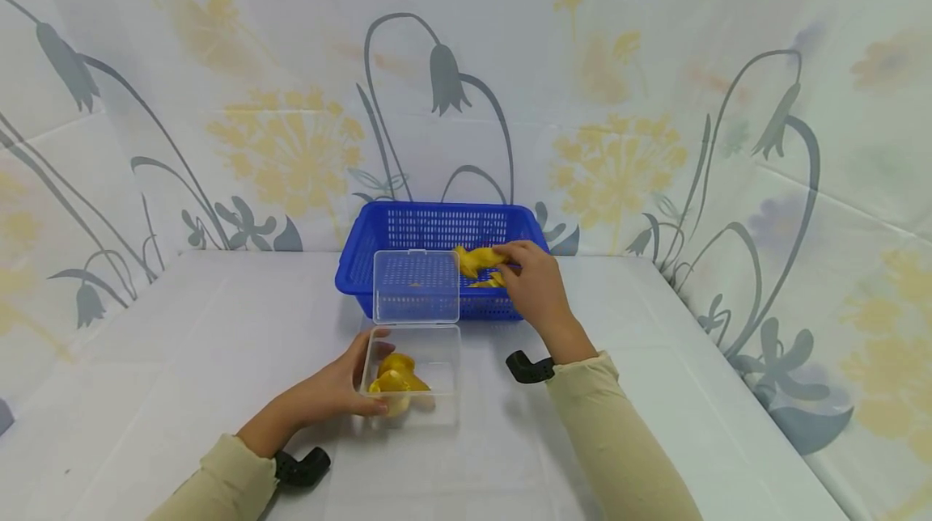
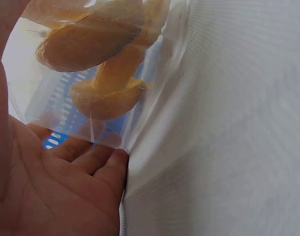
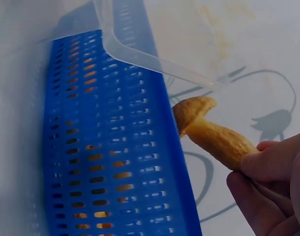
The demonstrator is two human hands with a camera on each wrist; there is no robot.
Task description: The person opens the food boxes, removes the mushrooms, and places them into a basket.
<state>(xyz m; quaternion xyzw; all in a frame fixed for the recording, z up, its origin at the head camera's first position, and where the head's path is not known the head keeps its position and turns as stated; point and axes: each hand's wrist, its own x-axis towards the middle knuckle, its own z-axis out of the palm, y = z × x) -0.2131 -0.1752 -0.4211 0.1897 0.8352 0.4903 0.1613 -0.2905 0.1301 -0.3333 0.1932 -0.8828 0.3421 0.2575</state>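
A yellow mushroom (image 3: 221,142) with a rounded cap is pinched by its stem between the thumb and fingers of my right hand (image 1: 535,282), just above the rim of the blue basket (image 1: 349,274). More yellow pieces (image 1: 491,281) lie inside that basket. My left hand (image 1: 331,387) holds the left side of a clear plastic box (image 1: 440,410), thumb at the near side and fingers at the far side. Inside the box are yellow mushrooms (image 2: 108,98), seen through its wall in the left wrist view. Its clear lid (image 1: 417,298) stands raised against the basket's front.
A white cloth (image 1: 218,311) covers the table. Behind it hangs a flower-patterned sheet (image 1: 466,100), which also runs along the sides. The basket stands at the back middle, with the box directly in front of it. A black strap piece (image 1: 529,367) sits on each wrist.
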